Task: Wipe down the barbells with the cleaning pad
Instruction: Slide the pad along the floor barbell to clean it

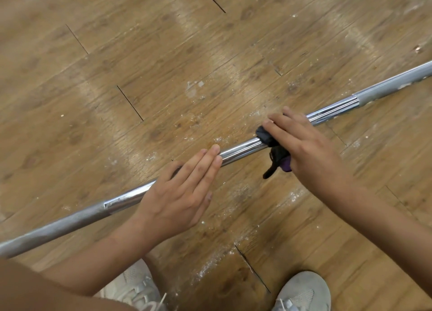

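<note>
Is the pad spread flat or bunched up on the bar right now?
Bunched: the cleaning pad is wrapped over the barbell under the right hand, a loose end hanging below.

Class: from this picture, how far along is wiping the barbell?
Done, apparently: the middle of the barbell shines. In hand: the right hand presses the cleaning pad on the bar; the left hand rests on it. Left: both dull grey ends look unwiped.
</note>
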Motion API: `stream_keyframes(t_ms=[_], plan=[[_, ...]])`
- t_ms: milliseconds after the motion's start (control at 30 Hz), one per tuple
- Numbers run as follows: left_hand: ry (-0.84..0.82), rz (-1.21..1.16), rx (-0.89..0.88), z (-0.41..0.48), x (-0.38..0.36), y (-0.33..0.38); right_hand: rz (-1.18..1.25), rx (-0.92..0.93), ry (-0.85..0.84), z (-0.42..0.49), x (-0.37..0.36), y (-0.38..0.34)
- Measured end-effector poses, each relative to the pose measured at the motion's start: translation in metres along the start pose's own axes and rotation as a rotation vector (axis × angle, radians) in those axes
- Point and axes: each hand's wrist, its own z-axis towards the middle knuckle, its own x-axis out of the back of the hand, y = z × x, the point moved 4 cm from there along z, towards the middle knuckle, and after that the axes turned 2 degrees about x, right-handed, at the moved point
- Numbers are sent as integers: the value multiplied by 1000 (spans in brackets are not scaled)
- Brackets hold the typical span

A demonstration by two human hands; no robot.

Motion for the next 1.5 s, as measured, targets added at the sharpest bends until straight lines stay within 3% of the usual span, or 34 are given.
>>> stream_keyframes(t_ms=[133,367,500,700,867,1034,1201,1367,1501], plan=[[-6,-26,7,6,0,-11,-57,-104,50,10,2,8],[-30,-69,19,19,1,-34,4,7,14,30,-13,9],[-48,-72,19,27,1,-50,-20,-126,94,41,-13,9],[-23,-97,84,41,2,-70,0,75,10,66,-34,2],[-55,16,299,48,-5,-59,-83,-9,46,88,-30,13],[-36,62,512,70,-17,-55,-149,191,-89,107,-29,17],[16,74,563,85,-23,-70,-181,47,-62,128,-17,40],[35,79,591,96,-27,-90,-142,158,-105,138,-31,21],[12,23,593,104,-28,-103,-111,44,-152,158,-20,40]])
